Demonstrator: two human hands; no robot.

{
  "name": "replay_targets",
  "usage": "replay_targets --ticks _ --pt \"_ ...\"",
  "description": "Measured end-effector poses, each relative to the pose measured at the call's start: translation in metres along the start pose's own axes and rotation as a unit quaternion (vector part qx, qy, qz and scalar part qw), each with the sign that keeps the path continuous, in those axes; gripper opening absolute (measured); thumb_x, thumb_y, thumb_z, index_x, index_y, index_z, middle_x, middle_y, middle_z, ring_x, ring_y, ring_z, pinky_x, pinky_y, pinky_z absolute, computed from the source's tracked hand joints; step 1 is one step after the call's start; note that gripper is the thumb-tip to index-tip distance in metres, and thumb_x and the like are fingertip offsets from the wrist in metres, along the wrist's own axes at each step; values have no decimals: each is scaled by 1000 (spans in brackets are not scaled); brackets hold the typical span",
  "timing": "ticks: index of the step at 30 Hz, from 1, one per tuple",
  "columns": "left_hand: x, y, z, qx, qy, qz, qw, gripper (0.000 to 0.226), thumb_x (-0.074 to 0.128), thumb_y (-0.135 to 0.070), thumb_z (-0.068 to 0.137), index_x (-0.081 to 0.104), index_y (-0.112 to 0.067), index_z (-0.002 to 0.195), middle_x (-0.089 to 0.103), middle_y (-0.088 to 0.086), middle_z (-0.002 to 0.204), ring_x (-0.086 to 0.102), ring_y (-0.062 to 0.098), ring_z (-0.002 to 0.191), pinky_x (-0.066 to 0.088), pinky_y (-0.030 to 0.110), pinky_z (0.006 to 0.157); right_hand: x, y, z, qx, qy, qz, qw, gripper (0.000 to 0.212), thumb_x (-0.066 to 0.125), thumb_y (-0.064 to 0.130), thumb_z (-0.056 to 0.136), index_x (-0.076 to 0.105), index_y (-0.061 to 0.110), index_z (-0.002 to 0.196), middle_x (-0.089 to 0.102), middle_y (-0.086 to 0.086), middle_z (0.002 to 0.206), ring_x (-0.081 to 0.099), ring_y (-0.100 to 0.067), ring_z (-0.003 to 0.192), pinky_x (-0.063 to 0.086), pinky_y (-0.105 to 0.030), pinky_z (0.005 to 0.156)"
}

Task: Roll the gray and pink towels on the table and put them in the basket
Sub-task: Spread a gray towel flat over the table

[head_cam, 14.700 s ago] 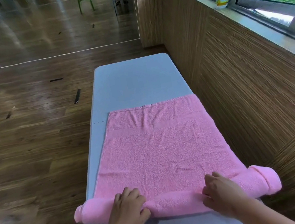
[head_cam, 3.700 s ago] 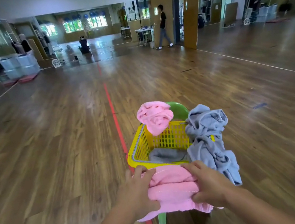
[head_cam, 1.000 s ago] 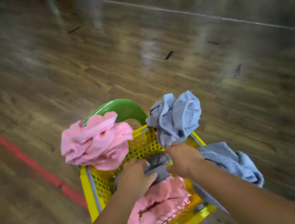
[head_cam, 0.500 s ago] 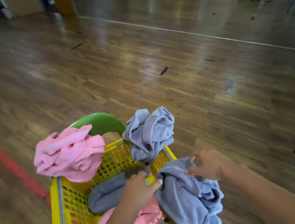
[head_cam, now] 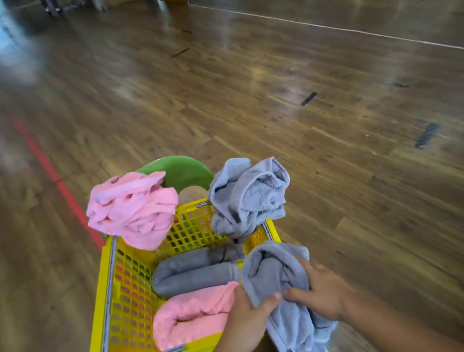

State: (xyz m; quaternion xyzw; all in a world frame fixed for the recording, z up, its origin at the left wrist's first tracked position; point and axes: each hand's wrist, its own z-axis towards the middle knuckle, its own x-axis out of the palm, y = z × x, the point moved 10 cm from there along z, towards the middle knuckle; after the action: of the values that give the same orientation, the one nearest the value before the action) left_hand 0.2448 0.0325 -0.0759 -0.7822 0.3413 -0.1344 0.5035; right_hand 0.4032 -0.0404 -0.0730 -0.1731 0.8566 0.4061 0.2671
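Head view showed both hands closed on the loose gray terry towel [head_cam: 295, 332] that hung over the near right corner of the yellow perforated plastic basket [head_cam: 107, 319]. The left hand [head_cam: 248, 309] had its fingers curled round a fold, and the right hand [head_cam: 322, 290] gripped the bunch from the other side. Half a second earlier the right hand had been spread open just beside this towel, so the two-handed hold was new. It read as the start of lifting the towel out to be rolled on the surface, which was out of view. Just left of the left hand, the rolled pink towel [head_cam: 187, 317] lay inside the basket, with the rolled gray towel [head_cam: 191, 271] just beyond it. One second earlier both hands had been down among those rolls. A few seconds before that, they had carried the pink roll towards the basket, so that towel's part looked done. Farthest from the hands, a crumpled pink towel [head_cam: 131, 209] and a second crumpled gray towel [head_cam: 246, 195] sat on the far rim, apparently waiting unrolled.
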Motion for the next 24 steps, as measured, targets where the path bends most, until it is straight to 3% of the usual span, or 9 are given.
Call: replay_targets --ticks 2,5,9,17,24 --pt "11 3 1 -3 -8 -46 999 53 79 -33 79 54 -31 125 68 -4 124 63 14 118 51 45 101 -4 -3 0 15 -26 30 999 71 57 67 72 36 52 138 56 7 127 58 -19 112 46 -33 88" --pt "25 4 6 -17 -19 -120 992 69 82 -39 70 48 -37 131 62 -6 131 60 13 121 51 43 102 -14 -4 -4 38 -61 126 989 47 60 48 78 54 42 124 66 13 111 62 -11 101 50 -34 90" --pt "30 -21 2 14 -1 -162 987 67 81 -33 68 51 -33 128 67 -2 125 66 15 114 54 44 98 -21 -2 -24 45 -107 194 974 38 60 41 80 59 42 118 69 16 107 63 -7 102 50 -33 93" --pt "40 -83 -21 102 110 -126 980 61 87 -37 67 59 -43 121 69 -3 123 66 22 115 52 53 97 -54 10 -100 37 -253 325 911 39 61 43 70 64 47 109 73 17 100 67 -4 96 55 -35 88" --pt "142 -142 -97 140 309 -102 935 64 86 -32 66 56 -26 122 71 4 116 69 25 108 55 56 94 -92 -21 -245 69 -430 371 820 26 60 37 68 66 42 93 73 15 85 67 -6 82 54 -30 76"
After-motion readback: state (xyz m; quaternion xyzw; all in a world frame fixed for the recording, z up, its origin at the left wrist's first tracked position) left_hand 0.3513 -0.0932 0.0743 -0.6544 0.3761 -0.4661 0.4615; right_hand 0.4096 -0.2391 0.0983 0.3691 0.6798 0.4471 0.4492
